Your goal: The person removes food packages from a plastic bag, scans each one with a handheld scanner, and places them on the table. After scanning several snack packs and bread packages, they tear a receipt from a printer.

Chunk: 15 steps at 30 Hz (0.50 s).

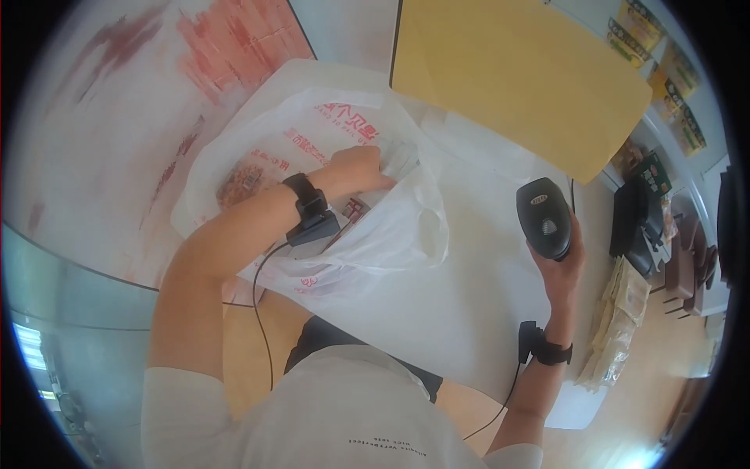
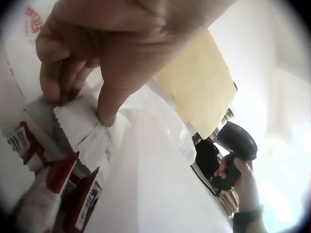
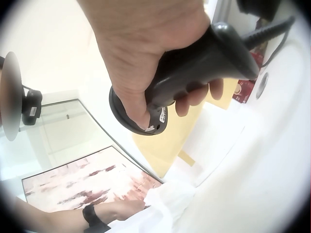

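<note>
My left hand (image 1: 359,168) reaches into a white plastic bag (image 1: 398,242) with red print, whose mouth gapes around the wrist. In the left wrist view its thumb and fingers pinch a white packet (image 2: 80,124) with a jagged edge. Red-and-white packets (image 2: 85,201) stand below it, one with a barcode. Another packet (image 1: 244,186), reddish-brown with a pale label, lies at the bag's left side. Out to the right, my right hand (image 1: 561,270) grips a black barcode scanner (image 1: 544,219) by its handle, the head raised above the table.
The bag rests on a white table (image 1: 484,320). A yellow panel (image 1: 516,78) stands at the back, and a red-streaked picture surface (image 1: 148,109) spreads to the left. A black device (image 1: 631,215) and flat packs (image 1: 617,324) lie along the right. A coiled cord (image 3: 269,34) trails from the scanner.
</note>
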{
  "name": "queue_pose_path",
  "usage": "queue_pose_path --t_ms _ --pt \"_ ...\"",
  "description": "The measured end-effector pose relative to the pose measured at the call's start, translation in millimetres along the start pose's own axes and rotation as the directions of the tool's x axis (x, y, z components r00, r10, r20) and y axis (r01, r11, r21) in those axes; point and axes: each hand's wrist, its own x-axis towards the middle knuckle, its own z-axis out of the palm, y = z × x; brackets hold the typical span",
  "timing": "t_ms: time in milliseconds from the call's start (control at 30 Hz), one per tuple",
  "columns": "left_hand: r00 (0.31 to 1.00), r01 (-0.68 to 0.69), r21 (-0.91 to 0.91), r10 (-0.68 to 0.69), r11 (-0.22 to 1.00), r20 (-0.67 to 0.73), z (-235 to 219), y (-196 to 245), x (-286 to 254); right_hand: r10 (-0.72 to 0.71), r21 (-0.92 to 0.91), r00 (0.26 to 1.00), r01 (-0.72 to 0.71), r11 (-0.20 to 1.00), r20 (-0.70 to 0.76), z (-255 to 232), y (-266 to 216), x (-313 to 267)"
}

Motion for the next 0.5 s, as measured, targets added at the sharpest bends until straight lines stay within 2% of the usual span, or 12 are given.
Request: queue_pose_path --t_ms 33,100,133,200,233,300,367,400,467,500 --pt "1.0 -0.005 0.002 0.005 1.0 0.0 -0.6 0.5 3.5 -0.004 -0.015 1.0 0.004 1.0 -0.01 0.7 0.5 -0.2" --pt "0.989 0.04 -0.08 -0.028 0.996 0.146 -3.0 -0.7 10.3 -0.005 -0.031 1.0 0.004 1.0 -0.023 1.3 0.3 -0.8" --pt "0.988 0.036 -0.078 -0.024 0.996 0.15 -3.5 -5.1 11.6 -0.003 -0.047 1.0 0.002 0.999 -0.025 1.4 -0.7 -0.6" --pt "0.995 -0.052 -0.287 0.074 0.956 0.067 -7.6 -20.9 9.9 0.003 -0.063 1.0 -0.004 0.998 -0.028 0.9 -1.6 -0.2" --pt "0.994 -0.054 -0.285 0.077 0.957 0.073 -13.4 -29.3 12.3 0.025 -0.056 0.999 -0.026 0.998 -0.024 0.8 -1.8 0.1" --pt "0.984 -0.148 -0.112 0.158 0.983 0.085 -27.7 -48.1 19.8 0.053 -0.05 0.998 -0.054 0.997 -0.025 0.7 -1.5 -0.6" --pt "0.989 -0.146 -0.22 0.149 0.965 -0.004 -42.1 -65.0 14.7 0.053 -0.064 0.998 -0.055 0.996 -0.034 1.8 -1.7 -0.8" --pt "0.988 -0.15 -0.217 0.154 0.964 -0.001 -48.9 -70.3 10.9 0.057 -0.064 0.998 -0.059 0.996 -0.039 2.4 -2.1 -0.8" --pt "0.998 -0.028 -0.446 -0.002 0.894 -0.066 -71.0 -62.7 -2.4 0.087 -0.039 0.996 -0.088 0.995 -0.026 2.5 -2.9 -1.4" --pt "0.998 -0.034 -0.444 0.007 0.895 -0.062 -80.3 -53.2 -9.2 0.092 -0.041 0.995 -0.093 0.995 -0.034 2.0 -2.2 -1.5"
